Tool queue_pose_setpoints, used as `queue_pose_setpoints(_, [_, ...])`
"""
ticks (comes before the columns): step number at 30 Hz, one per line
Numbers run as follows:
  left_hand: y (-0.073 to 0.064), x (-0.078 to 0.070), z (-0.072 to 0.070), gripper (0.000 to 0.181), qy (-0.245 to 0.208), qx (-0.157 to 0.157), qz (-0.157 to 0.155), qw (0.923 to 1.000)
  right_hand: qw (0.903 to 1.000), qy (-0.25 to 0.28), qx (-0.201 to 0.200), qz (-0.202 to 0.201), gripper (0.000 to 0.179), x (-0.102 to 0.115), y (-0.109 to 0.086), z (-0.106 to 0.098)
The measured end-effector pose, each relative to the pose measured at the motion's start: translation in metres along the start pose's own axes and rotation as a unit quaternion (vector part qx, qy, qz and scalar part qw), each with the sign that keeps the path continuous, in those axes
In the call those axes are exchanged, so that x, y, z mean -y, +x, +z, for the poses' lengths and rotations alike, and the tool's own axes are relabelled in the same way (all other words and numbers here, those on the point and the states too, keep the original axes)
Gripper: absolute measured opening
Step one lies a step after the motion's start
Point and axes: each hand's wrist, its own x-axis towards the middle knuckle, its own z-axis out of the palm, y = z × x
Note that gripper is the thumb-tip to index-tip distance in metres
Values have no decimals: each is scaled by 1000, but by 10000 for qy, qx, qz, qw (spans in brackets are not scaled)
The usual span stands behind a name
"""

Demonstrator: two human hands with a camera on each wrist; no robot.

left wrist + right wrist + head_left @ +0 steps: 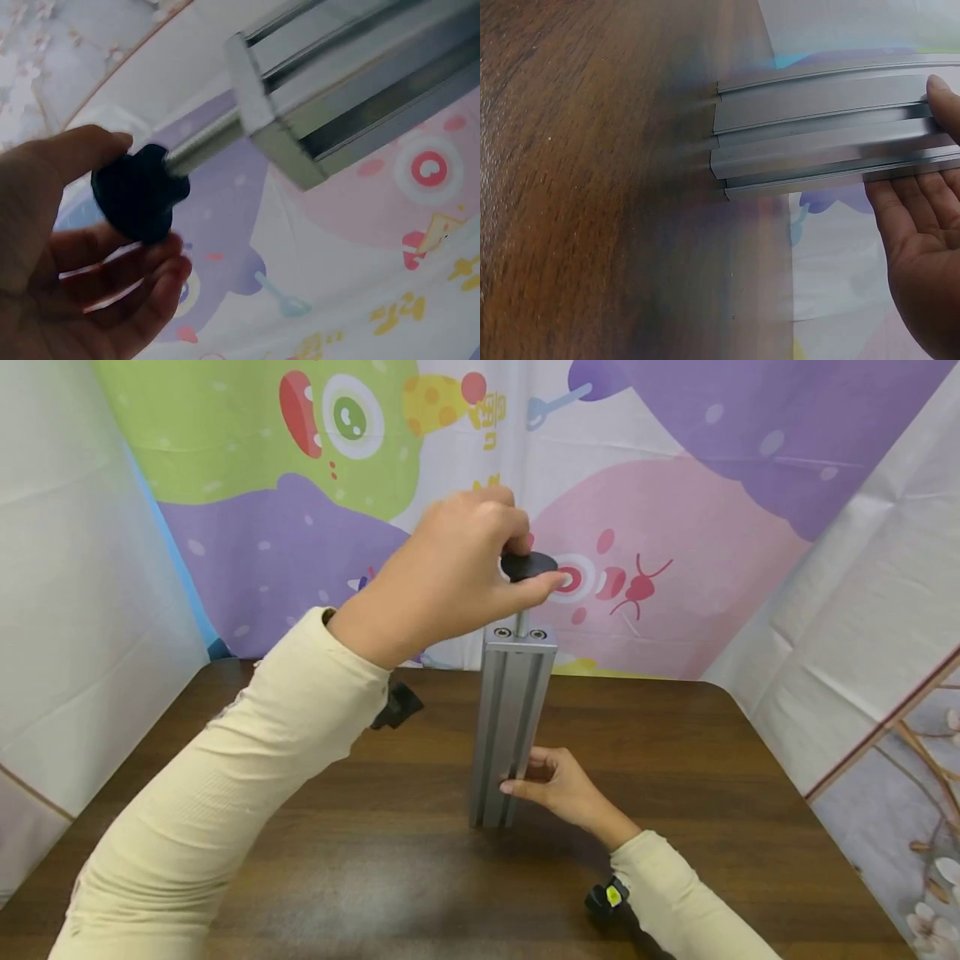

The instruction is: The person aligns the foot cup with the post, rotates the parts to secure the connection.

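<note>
A tall slotted aluminium profile (510,727) stands upright on the brown table. Its top carries an end plate (274,124) with two socket screws, and a threaded rod (210,139) rises from the middle of it. On the rod's end sits a black lobed knob (139,193). My left hand (457,564) holds this knob, thumb on one side and curled fingers on the other. Low on the profile, my right hand (562,785) grips the sides between thumb and fingers. In the right wrist view the profile's bottom end (720,142) meets the tabletop.
The wooden table (360,868) extends around the profile. Behind it hangs a cartoon-printed cloth (637,527), with white cloth panels (67,568) at the sides. A black wrist device (606,900) is strapped at the right cuff.
</note>
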Motion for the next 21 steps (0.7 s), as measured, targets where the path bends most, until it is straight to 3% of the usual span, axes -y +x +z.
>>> queue_pose_setpoints(4, [2,6,-6,25,-662,479,133,9966,10000,-50,-27,13,25,0,0,0])
queue_pose_setpoints(9, [5,15,-11,25,-1536,1072,63,9823,9999,-139,-26,59,25,-2,0,0])
queue_pose_setpoints(17, [13,24,-8,26,-1917,1309,408,9718,9995,-282,-97,77,24,-1,-2,-2])
queue_pose_setpoints(21, [13,28,-8,27,-2334,1456,449,9604,9993,-331,-123,84,26,-1,-2,-1])
